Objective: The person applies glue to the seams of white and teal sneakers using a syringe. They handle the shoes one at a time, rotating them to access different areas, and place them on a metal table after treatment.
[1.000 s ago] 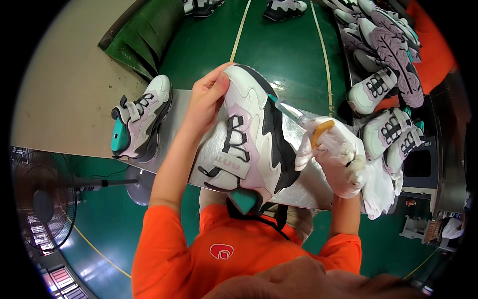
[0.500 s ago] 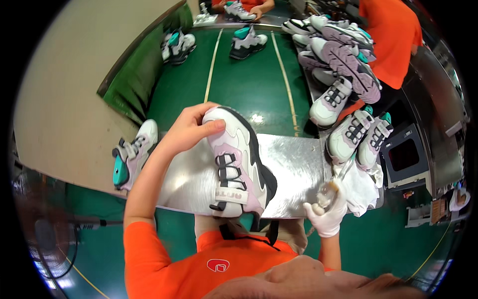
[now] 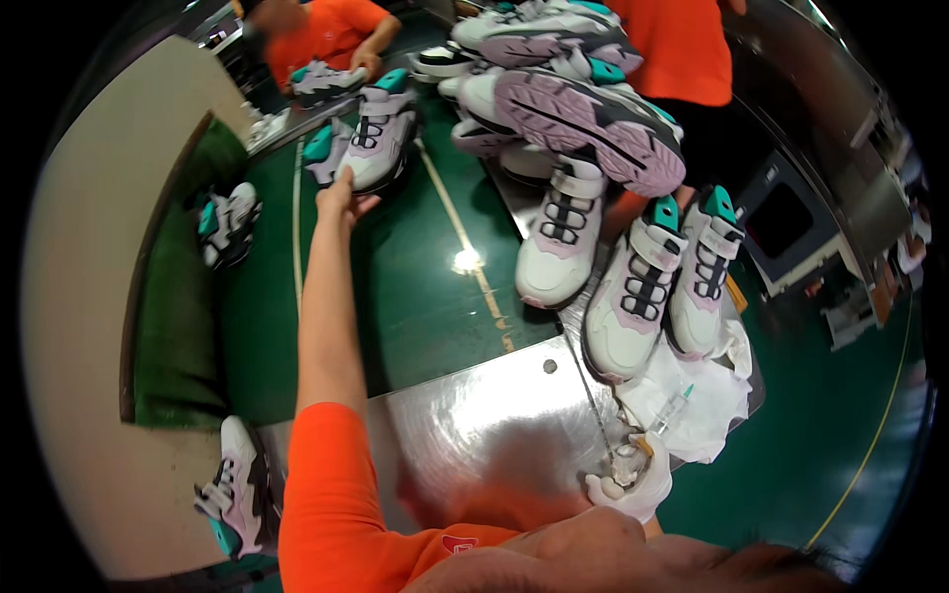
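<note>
My bare left hand [image 3: 343,203] reaches far forward over the green surface. Its fingers grip the toe of a white and lilac sneaker [image 3: 381,143] with a teal lining, standing with its heel away from me. Just left of it, partly hidden, is another lilac sneaker [image 3: 324,156]. Low on the right, my gloved right hand [image 3: 638,486] curls around a small whitish lump [image 3: 628,463], whose kind is unclear. Beyond those fingers, a clear syringe-like tube [image 3: 674,409] with a green tip overlaps a white cloth [image 3: 707,420]; I cannot tell whether the hand holds it.
Several sneakers [image 3: 583,119] are heaped at the right, with a pair [image 3: 633,296] standing nearer. More shoes lie by the green side panel [image 3: 178,326] and at the metal plate's left end [image 3: 240,484]. A person [image 3: 326,44] handles a shoe opposite; another [image 3: 682,49] stands behind the heap.
My left hand has moved from above the metal plate to far forward, carrying the sneaker onto the green surface. The view has turned right; my right hand stays low at the right.
</note>
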The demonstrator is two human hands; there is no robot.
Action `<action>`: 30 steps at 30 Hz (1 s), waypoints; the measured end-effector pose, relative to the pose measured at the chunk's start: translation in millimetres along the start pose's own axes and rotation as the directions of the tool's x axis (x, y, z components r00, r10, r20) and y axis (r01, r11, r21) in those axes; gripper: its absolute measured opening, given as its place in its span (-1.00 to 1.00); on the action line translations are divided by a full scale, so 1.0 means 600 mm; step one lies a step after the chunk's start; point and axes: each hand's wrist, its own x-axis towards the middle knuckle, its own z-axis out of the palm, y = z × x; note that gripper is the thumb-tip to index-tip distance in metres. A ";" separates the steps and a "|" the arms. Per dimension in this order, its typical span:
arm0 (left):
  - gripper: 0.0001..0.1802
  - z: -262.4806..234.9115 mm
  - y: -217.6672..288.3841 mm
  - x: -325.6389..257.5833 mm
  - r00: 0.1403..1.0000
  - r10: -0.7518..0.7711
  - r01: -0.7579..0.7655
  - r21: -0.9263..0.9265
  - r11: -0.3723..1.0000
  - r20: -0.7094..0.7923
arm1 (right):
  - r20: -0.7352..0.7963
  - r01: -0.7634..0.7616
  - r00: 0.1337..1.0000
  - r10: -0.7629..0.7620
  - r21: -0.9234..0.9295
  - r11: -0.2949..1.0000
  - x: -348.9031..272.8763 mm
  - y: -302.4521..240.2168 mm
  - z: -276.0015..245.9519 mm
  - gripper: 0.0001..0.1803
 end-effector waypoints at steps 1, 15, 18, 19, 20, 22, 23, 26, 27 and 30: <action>-0.49 -0.007 -0.044 0.058 0.981 -0.168 0.156 0.126 0.980 0.097 | -0.001 -0.014 1.000 0.014 0.034 0.999 -0.004 0.000 0.004 -0.07; -0.62 0.354 0.110 -0.564 -0.654 0.160 -0.688 -0.493 -0.532 0.740 | 0.058 -0.272 0.960 0.275 0.444 0.854 0.010 0.004 -0.043 -0.10; -0.48 0.498 0.069 -0.621 -0.785 -0.099 -0.366 -0.587 -0.722 0.612 | 0.121 -0.368 0.926 0.358 0.504 0.781 0.011 0.004 -0.099 -0.09; -0.49 0.529 0.047 -0.614 -0.758 -0.250 -0.236 -0.610 -0.757 0.603 | 0.180 -0.419 0.902 0.391 0.577 0.701 0.011 0.011 -0.106 -0.09; -0.62 0.563 0.012 -0.596 -0.766 -0.362 -0.102 -0.656 -0.748 0.532 | 0.235 -0.462 0.878 0.416 0.640 0.614 0.011 0.020 -0.111 -0.09; -0.86 0.618 -0.020 -0.568 -0.817 -0.429 -0.063 -0.800 -0.597 0.385 | 0.322 -0.484 0.870 0.372 0.702 0.523 -0.005 0.055 -0.109 -0.12; -0.80 0.600 -0.008 -0.567 -0.718 -0.477 -0.186 -0.800 -0.570 0.507 | 0.365 -0.504 0.854 0.371 0.757 0.415 -0.007 0.068 -0.100 -0.14; -0.69 0.597 0.046 -0.594 -0.738 -0.280 -0.346 -0.700 -0.625 0.614 | 0.348 -0.465 0.878 0.330 0.785 0.409 0.009 0.092 -0.109 -0.20; -0.67 0.583 0.082 -0.616 -0.728 -0.194 -0.390 -0.630 -0.672 0.658 | 0.326 -0.453 0.889 0.321 0.730 0.512 0.015 0.101 -0.108 -0.21; -0.56 0.515 0.184 -0.667 -0.630 -0.004 -0.427 -0.350 -0.834 0.776 | 0.327 -0.436 0.900 0.288 0.655 0.618 0.031 0.103 -0.110 -0.22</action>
